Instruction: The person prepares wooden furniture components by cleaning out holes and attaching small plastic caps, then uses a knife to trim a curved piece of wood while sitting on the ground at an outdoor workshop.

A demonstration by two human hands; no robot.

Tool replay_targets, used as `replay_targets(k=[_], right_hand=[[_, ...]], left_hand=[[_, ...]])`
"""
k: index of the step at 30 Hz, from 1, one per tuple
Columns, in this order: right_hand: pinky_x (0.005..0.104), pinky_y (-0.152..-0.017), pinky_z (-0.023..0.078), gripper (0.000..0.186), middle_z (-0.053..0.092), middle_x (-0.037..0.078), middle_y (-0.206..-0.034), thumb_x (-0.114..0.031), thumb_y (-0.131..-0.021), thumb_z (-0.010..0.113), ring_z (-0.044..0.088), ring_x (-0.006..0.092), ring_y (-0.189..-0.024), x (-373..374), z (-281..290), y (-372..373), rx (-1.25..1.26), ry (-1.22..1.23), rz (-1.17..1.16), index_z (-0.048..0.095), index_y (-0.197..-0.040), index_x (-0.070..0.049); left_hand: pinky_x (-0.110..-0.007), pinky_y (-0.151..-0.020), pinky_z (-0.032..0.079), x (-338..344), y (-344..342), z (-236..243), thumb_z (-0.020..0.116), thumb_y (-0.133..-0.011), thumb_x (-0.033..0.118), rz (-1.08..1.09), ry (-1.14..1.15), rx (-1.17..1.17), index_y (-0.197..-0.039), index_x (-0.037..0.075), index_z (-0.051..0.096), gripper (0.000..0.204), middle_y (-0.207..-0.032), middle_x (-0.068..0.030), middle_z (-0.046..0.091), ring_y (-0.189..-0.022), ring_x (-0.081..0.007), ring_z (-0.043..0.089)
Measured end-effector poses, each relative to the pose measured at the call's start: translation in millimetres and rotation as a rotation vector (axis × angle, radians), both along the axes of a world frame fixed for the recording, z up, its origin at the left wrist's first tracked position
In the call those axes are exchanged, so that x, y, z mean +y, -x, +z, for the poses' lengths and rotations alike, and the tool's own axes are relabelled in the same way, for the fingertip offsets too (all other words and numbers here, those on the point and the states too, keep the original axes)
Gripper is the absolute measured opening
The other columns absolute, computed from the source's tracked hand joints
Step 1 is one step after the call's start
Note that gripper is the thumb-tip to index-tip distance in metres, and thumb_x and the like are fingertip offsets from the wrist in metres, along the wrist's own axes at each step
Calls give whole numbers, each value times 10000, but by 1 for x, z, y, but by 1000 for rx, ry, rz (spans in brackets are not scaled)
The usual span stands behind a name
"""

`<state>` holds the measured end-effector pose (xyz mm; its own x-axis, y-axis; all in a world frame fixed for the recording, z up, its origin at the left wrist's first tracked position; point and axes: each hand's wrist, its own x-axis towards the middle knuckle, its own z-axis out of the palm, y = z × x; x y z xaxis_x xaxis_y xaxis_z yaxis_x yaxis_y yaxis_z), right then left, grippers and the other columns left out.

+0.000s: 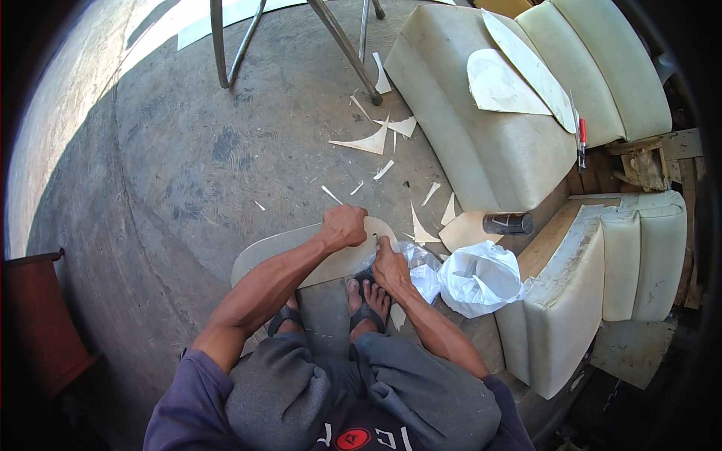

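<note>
A beige flat panel [265, 258] with rounded ends lies in front of my feet, partly covered by my left forearm. My left hand [344, 225] is closed in a fist over its far side; whatever the fingers hold is hidden. At the panel's right end, my right hand [391, 267] is closed around the near edge, beside my right foot. A small dark spot or piece shows on the panel by the right fingertips; I cannot tell what it is.
Pale offcuts [370, 141] litter the floor ahead. White plastic bags [477, 279] sit right of my hand, near a dark cylinder [508, 224]. Cream upholstered seats [481, 143] stand at right, carrying cut white pieces [505, 86] and red-handled pliers [582, 135]. Metal legs [342, 45] rise at the top.
</note>
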<state>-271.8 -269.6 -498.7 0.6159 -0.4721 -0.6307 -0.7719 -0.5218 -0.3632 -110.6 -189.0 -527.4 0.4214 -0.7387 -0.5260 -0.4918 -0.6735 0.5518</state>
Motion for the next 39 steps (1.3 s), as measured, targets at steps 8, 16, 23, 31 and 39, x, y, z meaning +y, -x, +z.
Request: replay_targets(k=[8, 16, 23, 31, 39], right_hand=[[539, -866, 553, 509, 688, 361, -1072, -87, -888, 507, 710, 458, -1017, -47, -1, -50, 509, -88, 479, 517, -1377, 56], [501, -844, 580, 542, 673, 353, -1153, -89, -896, 498, 716, 436, -1024, -30, -3, -11, 325, 17, 216, 482, -1423, 38], [522, -998, 514, 551, 643, 376, -1202, -120, -901, 529, 639, 479, -1167, -16, 23, -12, 340, -28, 116, 444, -1419, 47], [491, -992, 528, 528, 646, 359, -1215, -108, -907, 525, 644, 457, -1179, -18, 15, -15, 364, 15, 186, 464, -1405, 56], [509, -992, 524, 542, 661, 348, -1192, -108, -896, 521, 660, 459, -1146, -10, 5, -3, 282, 41, 57, 487, -1419, 31]], left_hand=[[-489, -832, 580, -3, 12, 13, 705, -733, 209, -50, 7, 10, -1129, 117, 754, 409, -970, -223, 752, -945, -405, 734], [-501, -827, 577, -10, 18, -2, 722, -733, 207, -87, 37, -22, -1106, 106, 753, 388, -952, -231, 748, -942, -406, 733], [-501, -843, 576, -8, 19, 7, 706, -728, 175, -79, 10, 23, -1099, 102, 766, 383, -965, -244, 746, -959, -420, 731], [-500, -875, 566, -9, 21, 14, 696, -721, 128, -70, 11, 24, -1093, 88, 770, 381, -984, -247, 746, -987, -422, 729], [-502, -838, 580, -10, 17, 3, 720, -747, 240, -129, 2, -35, -1135, 126, 757, 406, -970, -233, 748, -937, -426, 731]])
